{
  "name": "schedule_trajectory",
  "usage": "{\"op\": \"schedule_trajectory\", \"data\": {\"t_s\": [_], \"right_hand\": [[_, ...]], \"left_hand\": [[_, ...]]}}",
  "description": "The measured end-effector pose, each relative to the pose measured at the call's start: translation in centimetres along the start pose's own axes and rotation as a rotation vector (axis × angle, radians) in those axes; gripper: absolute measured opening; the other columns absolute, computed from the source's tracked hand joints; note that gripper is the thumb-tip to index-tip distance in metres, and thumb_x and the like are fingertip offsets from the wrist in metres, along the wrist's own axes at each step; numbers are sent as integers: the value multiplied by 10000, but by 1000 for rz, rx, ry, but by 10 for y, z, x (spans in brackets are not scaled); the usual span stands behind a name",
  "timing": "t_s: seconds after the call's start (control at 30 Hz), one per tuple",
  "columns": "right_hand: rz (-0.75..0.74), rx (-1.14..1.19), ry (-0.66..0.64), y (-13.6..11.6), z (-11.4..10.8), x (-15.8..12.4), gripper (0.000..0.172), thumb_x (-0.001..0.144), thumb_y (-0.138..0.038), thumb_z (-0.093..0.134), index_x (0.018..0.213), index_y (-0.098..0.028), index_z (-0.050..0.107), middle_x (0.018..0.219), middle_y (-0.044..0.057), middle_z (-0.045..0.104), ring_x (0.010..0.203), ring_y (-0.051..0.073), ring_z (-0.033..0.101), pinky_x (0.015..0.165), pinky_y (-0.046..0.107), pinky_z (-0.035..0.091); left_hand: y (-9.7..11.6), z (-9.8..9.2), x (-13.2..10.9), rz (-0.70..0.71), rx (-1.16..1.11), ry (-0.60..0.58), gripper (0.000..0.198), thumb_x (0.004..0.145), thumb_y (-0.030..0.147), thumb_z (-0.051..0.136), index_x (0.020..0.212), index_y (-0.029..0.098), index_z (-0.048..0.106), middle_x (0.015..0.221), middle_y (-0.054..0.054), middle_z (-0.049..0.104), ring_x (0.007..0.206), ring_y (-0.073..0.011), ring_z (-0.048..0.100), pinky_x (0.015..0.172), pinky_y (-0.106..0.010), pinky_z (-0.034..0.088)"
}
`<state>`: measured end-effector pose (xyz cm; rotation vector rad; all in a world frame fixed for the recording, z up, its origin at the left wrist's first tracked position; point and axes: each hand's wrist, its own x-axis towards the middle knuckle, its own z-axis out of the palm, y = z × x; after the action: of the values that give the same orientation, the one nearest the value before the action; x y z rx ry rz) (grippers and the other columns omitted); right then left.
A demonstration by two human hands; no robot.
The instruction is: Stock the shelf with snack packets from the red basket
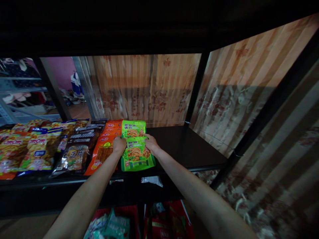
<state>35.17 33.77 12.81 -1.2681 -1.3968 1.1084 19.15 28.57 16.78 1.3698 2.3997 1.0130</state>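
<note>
Two green snack bags lie on the black shelf, one behind the other and partly overlapping. My left hand [119, 145] is closed on the upper left edge of the front green bag [136, 155]. On its upper right edge, my right hand [151, 143] is also closed, its fingers reaching near the lower corner of the rear green bag [132, 128]. Just left of my left hand is a row of orange snack bags [103, 154], the front one showing brown sticks.
Dark brown bags [74, 154] and yellow snack bags [41, 149] fill the left of the shelf [189, 149]. Black posts [198, 88] rise at the back and right, with curtains [142, 89] behind. Below are red containers [133, 212] holding packets.
</note>
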Motion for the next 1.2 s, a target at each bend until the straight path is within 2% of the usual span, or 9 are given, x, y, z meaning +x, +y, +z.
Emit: {"op": "schedule_trajectory", "data": {"t_s": [0.1, 0.33, 0.57, 0.83, 0.93, 1.03, 1.2], "right_hand": [[-3, -47, 20, 1, 0, -1, 373, 745, -239, 587, 1112, -228, 653, 988, 30, 706, 893, 182, 655, 805, 272, 496], [-10, -360, 6, -12, -5, -9, 412, 847, -354, 497, 1242, -252, 553, 1159, 59, 649, 1077, 219, 593, 912, 320, 432], [-83, -545, 53, -18, -7, -17, 416, 870, -305, 456, 1261, -193, 542, 1191, 129, 611, 1137, 251, 543, 971, 344, 378], [-104, -526, 121, -10, -7, -20, 427, 843, -215, 468, 1262, -182, 541, 1168, 115, 602, 1088, 216, 563, 960, 310, 395], [-95, -480, 133, -6, -6, -18, 443, 831, -187, 469, 1268, -164, 540, 1170, 125, 592, 1027, 205, 590, 947, 298, 410], [-94, -425, 160, -4, -5, -18, 448, 811, -161, 477, 1253, -155, 555, 1161, 120, 591, 986, 186, 601, 943, 272, 412], [-93, -379, 175, -11, -2, -22, 419, 815, -152, 465, 1215, -185, 583, 1149, 95, 590, 1000, 178, 593, 950, 263, 410]], "left_hand": [[1, -1, 1, 9, 45, -18, 294, 808, 157, 451, 990, 75, 666, 1048, -241, 680, 1026, -312, 640, 835, -352, 469], [8, -1, -4, 33, 90, -11, 352, 831, 241, 442, 1028, 39, 652, 1051, -273, 665, 1046, -350, 622, 859, -399, 462], [12, -8, -14, 33, 53, 23, 463, 823, 278, 477, 1197, 11, 531, 1103, -278, 640, 1051, -348, 617, 857, -394, 459], [8, -22, -33, 11, -18, 17, 529, 806, 255, 528, 1272, 11, 475, 1210, -252, 600, 1146, -310, 567, 928, -359, 430], [-1, -23, -41, -16, -80, -24, 550, 815, 274, 533, 1304, 37, 448, 1173, -230, 629, 1107, -304, 593, 910, -361, 437], [-9, -22, -45, 27, -123, -47, 473, 819, 212, 510, 1276, 90, 485, 1096, -182, 672, 1043, -277, 627, 872, -341, 453], [-11, -21, -37, 71, -167, 14, 435, 813, 160, 495, 1244, 103, 510, 989, -141, 704, 954, -240, 654, 818, -305, 468]]}}
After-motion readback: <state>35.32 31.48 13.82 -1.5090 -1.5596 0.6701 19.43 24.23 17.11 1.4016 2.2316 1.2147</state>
